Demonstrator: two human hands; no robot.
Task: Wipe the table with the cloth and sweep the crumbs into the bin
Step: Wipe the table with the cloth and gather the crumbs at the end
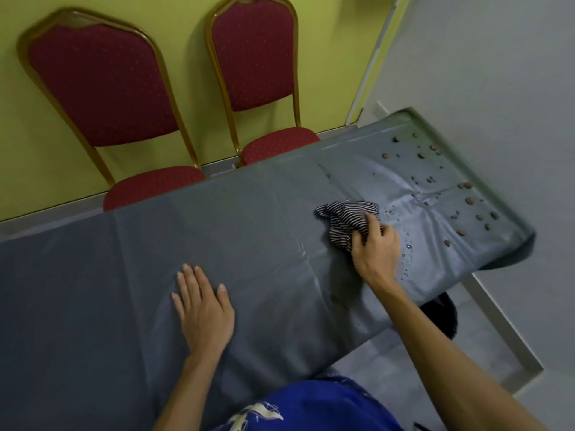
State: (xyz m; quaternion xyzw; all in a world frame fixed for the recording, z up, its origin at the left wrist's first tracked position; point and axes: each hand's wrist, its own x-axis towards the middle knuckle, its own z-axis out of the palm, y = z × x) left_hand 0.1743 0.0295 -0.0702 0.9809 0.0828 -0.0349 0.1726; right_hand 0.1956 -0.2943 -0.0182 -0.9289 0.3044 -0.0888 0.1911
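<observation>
The left hand (203, 309) is lying flat on the grey table (124, 275), palm down, fingers straight and slightly spread, holding nothing and pressing on the plastic covering. The right hand (375, 253) is reaching out farther ahead and to the right of it, well apart, with its fingers curled over a bunched striped cloth (345, 217) and gripping it against the tabletop. Most of the cloth is sticking out beyond the fingertips, on the side away from the person. Just beside the right hand's knuckles, water drops (409, 245) are sitting on the covering. Beyond them, past the right hand towards the table's end, brown crumbs (466, 200) are lying scattered, none touching the cloth. A dark shape (441, 312) is showing under the table edge beside the right forearm; what it is cannot be told. Across the table from the left hand, two red chairs (102, 88) are standing. Below the hands, a blue shirt (326, 402) is showing a pale print, too cut off to read.
</observation>
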